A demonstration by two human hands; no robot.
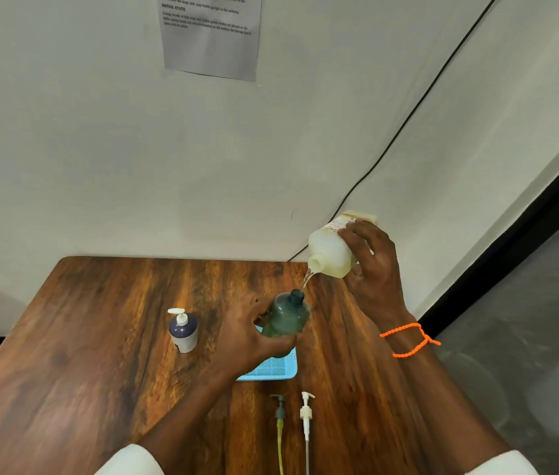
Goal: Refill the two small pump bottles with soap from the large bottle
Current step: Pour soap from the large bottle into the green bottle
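Head view: right hand (370, 265) grip wrapped round tilted large soap bottle (331, 253), pouring into green pump bottle (286, 317) held below in left hand (250, 337) grip; second, capped blue pump bottle (183, 332) apparently finished; green pump head (279, 407) unfitted.

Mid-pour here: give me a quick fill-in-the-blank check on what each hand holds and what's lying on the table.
1. The right hand tilts the large ____ bottle.
2. The left hand grips the ____ bottle under the stream.
3. ____ loose pump heads lie near the table edge.
4. The navy bottle has its pump ____.

Missing words: white; green; two; on
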